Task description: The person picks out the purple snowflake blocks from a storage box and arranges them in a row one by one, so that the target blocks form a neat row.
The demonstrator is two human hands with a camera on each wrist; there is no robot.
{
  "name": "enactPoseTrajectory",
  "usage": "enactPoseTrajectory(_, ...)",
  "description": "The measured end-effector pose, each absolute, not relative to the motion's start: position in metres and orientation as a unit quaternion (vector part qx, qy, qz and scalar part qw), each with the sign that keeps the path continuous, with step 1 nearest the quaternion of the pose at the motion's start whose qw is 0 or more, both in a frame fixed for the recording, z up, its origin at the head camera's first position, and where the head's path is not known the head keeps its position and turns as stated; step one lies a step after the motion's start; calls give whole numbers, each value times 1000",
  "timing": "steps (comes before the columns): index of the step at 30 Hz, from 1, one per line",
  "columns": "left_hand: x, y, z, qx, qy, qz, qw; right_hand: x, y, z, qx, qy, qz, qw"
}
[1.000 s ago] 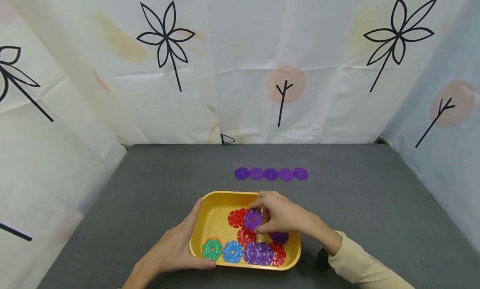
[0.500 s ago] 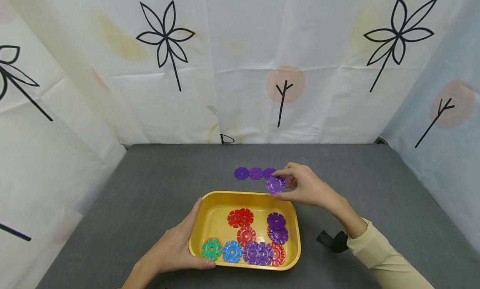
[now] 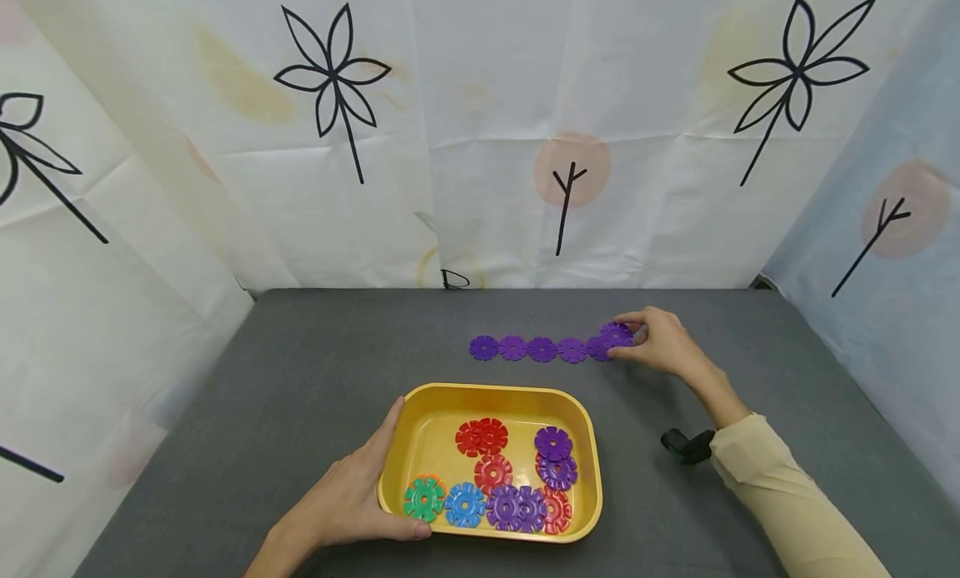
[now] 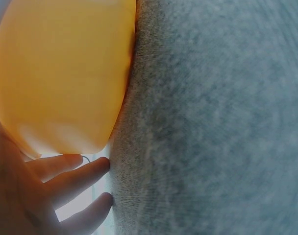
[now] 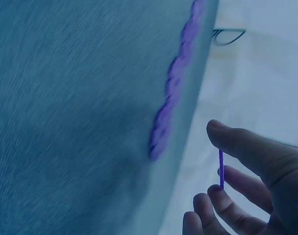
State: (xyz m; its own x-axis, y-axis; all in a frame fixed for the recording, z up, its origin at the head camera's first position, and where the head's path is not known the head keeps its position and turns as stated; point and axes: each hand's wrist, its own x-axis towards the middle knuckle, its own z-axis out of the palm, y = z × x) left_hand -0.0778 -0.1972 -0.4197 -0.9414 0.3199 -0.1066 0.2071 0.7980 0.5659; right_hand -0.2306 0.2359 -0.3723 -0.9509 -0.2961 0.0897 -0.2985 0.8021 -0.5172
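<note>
My right hand (image 3: 663, 341) pinches a purple flower-shaped disc (image 3: 617, 333) between thumb and fingers. In the right wrist view, this disc (image 5: 221, 169) appears edge-on, raised off the table. It overlaps the right end of a row of purple discs (image 3: 542, 349) in the head view. The same row (image 5: 174, 81) runs along the table in the right wrist view. My left hand (image 3: 348, 486) holds the left end of a yellow tray (image 3: 423, 407), thumb at the front rim. Some left fingers (image 4: 80, 178) spread beneath the tray's outer wall in the left wrist view.
Inside the tray lie red discs (image 3: 492, 472), purple discs (image 3: 556, 471), a blue disc (image 3: 465, 505) and a green disc (image 3: 424, 499) over an orange one. A black strap (image 3: 687, 446) is at the right wrist. Patterned cloth (image 3: 480, 145) hangs behind the grey table (image 3: 300, 370).
My right hand has lifted a purple disc out of the tray and carried it back and right to the row's right end. The left hand and tray have stayed put.
</note>
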Motion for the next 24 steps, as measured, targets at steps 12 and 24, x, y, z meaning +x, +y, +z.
enactPoseTrajectory(12,-77,-197,-421,134,943,287,105,-247,260,-397,74,-964,243,-77)
enactPoseTrajectory(24,-78,-197,-421,135,944,283,101,-250,266,-408,74,-958,263,-85)
